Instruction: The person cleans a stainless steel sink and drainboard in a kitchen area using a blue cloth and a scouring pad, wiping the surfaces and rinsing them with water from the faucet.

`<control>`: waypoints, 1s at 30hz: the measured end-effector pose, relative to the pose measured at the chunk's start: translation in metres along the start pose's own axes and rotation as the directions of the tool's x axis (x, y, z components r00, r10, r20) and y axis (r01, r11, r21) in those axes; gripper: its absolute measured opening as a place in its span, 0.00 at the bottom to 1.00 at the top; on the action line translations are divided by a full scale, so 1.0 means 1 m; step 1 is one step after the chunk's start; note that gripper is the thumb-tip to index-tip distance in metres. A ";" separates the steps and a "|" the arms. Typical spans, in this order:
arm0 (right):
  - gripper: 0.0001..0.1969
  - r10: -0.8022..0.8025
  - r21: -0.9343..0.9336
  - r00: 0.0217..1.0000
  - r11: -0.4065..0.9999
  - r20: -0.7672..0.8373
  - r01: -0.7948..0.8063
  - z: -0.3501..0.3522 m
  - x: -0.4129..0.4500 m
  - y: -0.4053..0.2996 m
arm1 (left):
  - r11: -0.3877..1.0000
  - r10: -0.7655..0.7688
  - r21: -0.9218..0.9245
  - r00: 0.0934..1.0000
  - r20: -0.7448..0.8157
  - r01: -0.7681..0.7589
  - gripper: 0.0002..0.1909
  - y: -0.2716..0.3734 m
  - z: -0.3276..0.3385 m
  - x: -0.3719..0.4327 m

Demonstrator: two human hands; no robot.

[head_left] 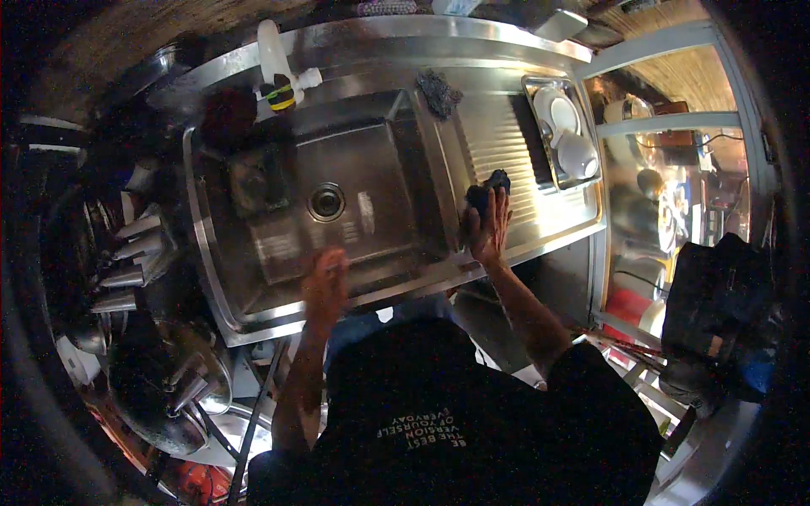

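Observation:
My right hand presses a dark, bunched cloth onto the stainless-steel ribbed drainboard, close to the sink divider. My left hand is over the near side of the steel sink basin, blurred, with its fingers partly hidden by the angle; I see nothing clearly held in it. A round drain is set in the basin floor. In the basin's left part lies a dark squarish thing, too dim to name.
A metal scrubber rests behind the basin's right corner. White bowls or cups sit in a metal tray at right. A white plastic pipe or bottle with yellow bands stands behind. Pans and metal utensils crowd the left.

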State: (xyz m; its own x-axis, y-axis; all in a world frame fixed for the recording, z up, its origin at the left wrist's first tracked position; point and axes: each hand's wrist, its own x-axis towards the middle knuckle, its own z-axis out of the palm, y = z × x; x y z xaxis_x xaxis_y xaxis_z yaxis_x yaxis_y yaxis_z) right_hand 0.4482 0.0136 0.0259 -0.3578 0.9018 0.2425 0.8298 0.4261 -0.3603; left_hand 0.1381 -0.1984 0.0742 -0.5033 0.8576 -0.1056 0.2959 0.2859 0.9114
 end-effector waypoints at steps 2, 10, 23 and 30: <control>0.29 0.063 -0.024 0.996 0.998 -0.067 -0.064 0.019 0.014 0.005 | 0.976 0.168 0.125 0.983 0.076 -0.176 0.13 0.003 0.030 0.031; 0.29 0.098 -0.128 0.981 0.984 -0.170 -0.120 0.048 0.164 0.086 | 0.854 0.460 0.212 0.880 0.122 -0.476 0.23 0.094 0.173 0.188; 0.30 -0.385 0.017 0.917 0.921 -0.106 0.389 0.108 0.321 0.071 | 0.706 0.392 0.574 0.904 0.172 -0.415 0.25 0.086 0.236 0.256; 0.22 -0.585 0.046 0.810 0.811 0.033 0.583 0.180 0.291 -0.090 | 0.988 0.052 0.147 0.995 -0.087 -0.039 0.21 0.093 0.129 0.146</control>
State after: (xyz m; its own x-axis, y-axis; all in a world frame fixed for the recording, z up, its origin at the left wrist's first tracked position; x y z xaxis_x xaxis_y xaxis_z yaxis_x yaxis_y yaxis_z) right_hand 0.1929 0.2505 -0.0329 -0.7894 0.4840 0.3776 0.4444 0.8749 -0.1924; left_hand 0.1967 0.0083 0.0924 -0.5557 0.8311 -0.0228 0.4318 0.3119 0.8463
